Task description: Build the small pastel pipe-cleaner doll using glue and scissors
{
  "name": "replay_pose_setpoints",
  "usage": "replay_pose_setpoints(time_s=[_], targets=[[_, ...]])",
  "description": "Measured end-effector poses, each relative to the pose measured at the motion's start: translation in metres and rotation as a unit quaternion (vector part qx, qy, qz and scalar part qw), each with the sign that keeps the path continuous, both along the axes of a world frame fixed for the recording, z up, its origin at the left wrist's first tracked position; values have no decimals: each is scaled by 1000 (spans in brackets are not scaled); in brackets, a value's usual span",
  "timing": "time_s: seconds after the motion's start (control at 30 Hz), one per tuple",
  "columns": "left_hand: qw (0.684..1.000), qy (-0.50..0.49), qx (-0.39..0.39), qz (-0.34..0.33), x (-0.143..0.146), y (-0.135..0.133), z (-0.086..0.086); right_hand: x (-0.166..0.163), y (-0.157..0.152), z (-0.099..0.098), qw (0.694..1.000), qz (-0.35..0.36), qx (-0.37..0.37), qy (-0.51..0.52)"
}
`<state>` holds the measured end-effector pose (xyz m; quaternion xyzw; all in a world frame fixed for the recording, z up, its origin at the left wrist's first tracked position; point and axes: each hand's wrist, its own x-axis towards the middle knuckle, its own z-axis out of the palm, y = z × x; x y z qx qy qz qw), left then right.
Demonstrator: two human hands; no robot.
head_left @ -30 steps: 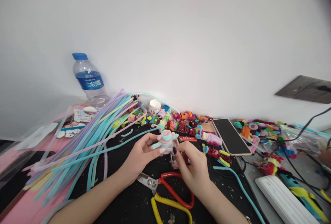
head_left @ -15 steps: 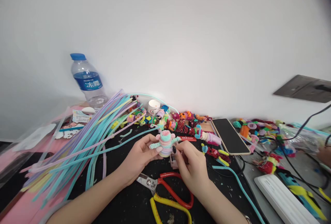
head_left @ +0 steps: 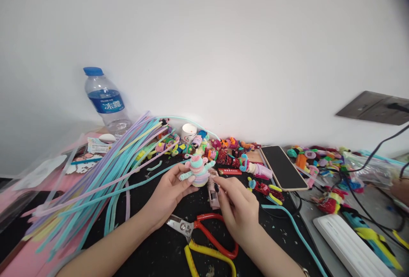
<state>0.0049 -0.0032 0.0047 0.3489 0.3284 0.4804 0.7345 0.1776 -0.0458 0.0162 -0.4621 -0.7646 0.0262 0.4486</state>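
Note:
My left hand (head_left: 168, 194) is closed on a small pastel pipe-cleaner figure (head_left: 198, 170), pink, teal and lilac, held just above the black mat (head_left: 153, 247). My right hand (head_left: 238, 204) is beside it, fingers curled, with its dark-nailed fingertips on a small pink object (head_left: 212, 196) that lies on the mat below the figure. Red-handled scissors (head_left: 207, 232) and yellow-handled cutters (head_left: 204, 258) lie under my wrists.
A sheaf of pastel pipe cleaners (head_left: 105, 174) fans to the left. A water bottle (head_left: 107, 102) stands by the wall. Several finished figures (head_left: 230, 153) line the back. A phone (head_left: 283, 167), cables and a white box (head_left: 349, 247) lie on the right. Another person's hand (head_left: 401, 189) shows at the right edge.
My left hand has lifted the figure slightly up and to the left, turning it. My right fingers have come off the figure and dropped to the pink object.

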Motion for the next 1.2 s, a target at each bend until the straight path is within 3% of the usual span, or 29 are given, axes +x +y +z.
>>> replay_pose_setpoints(time_s=[0.43,0.83,0.97,1.2], targets=[[998,22,33,55,1,2,-1,-4,-1,-2,999,36,-28,-27],[998,-11,23,53,1,2,-1,-10,3,2,974,68,-152,155],[997,-4,21,69,0,3,-1,-11,2,0,975,80,-140,153],[996,8,37,87,0,2,-1,-12,1,-4,968,97,-187,135]])
